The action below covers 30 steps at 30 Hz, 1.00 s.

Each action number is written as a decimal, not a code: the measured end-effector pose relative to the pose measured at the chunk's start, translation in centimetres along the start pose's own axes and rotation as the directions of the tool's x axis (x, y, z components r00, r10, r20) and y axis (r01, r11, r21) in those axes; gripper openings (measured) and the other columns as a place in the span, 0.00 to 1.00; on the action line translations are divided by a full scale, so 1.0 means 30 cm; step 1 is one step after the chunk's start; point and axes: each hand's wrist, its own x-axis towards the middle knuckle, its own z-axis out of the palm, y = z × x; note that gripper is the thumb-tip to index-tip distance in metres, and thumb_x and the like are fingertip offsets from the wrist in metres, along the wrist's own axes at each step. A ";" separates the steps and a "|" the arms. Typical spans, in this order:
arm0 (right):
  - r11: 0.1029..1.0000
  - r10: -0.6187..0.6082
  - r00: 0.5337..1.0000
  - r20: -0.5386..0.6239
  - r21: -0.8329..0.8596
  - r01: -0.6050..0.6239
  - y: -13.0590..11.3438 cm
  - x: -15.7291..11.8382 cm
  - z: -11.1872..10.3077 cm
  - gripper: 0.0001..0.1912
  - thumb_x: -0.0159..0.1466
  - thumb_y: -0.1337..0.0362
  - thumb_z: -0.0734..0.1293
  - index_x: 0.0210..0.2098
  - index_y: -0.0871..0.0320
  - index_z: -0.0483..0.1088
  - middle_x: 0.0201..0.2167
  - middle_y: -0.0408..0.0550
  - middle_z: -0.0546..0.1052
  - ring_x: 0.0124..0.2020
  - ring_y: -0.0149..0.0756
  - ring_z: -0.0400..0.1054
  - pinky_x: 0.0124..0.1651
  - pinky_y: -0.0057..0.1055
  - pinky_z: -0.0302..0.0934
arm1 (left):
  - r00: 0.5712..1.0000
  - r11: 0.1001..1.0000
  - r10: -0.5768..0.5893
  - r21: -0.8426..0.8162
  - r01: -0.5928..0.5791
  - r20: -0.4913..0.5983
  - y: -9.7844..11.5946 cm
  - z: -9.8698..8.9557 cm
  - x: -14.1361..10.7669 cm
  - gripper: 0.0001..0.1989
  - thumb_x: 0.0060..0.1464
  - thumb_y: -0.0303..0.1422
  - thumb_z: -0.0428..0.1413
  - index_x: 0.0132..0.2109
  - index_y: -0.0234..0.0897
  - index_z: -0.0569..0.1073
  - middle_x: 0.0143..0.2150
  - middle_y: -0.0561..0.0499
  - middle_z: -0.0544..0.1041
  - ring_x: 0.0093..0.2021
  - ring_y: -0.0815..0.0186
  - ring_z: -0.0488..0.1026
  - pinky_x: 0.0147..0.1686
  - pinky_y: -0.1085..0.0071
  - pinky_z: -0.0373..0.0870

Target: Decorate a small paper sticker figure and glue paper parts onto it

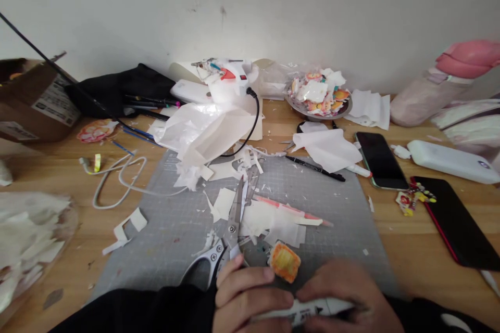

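At the bottom of the head view, a white marker (307, 310) with dark print lies sideways between my two hands. My left hand (250, 296) wraps its fingers around the marker's left end. Closed on the right end is my right hand (346, 291), slightly blurred. Just above the marker, a small orange and yellow coloured piece (285, 261) with a pale border sits on the grey cutting mat (156, 250). Open-bladed scissors (233, 229) lie beyond my left fingers, which partly cover their handles. Paper scraps (269, 218) surround the blades.
A white hot glue gun (230, 80) stands at the back with its black cord. A metal bowl (318, 112) holds coloured cut-outs. Two phones (380, 161), a power bank (449, 161) and a pink-lidded bottle (425, 93) are on the right. Left are a cardboard box (35, 99) and white cable (117, 179).
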 end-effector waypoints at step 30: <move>0.701 -0.019 0.997 -0.076 -0.712 -0.041 0.282 0.255 -0.180 0.10 0.64 0.67 0.60 0.44 0.60 0.68 0.42 0.53 0.76 0.45 0.45 0.68 0.47 0.43 0.62 | 0.998 0.995 0.068 -0.077 -0.067 0.017 0.022 0.137 -0.045 0.20 0.65 0.30 0.40 0.29 0.41 0.71 0.19 0.65 0.73 0.21 0.78 0.69 0.60 0.77 0.51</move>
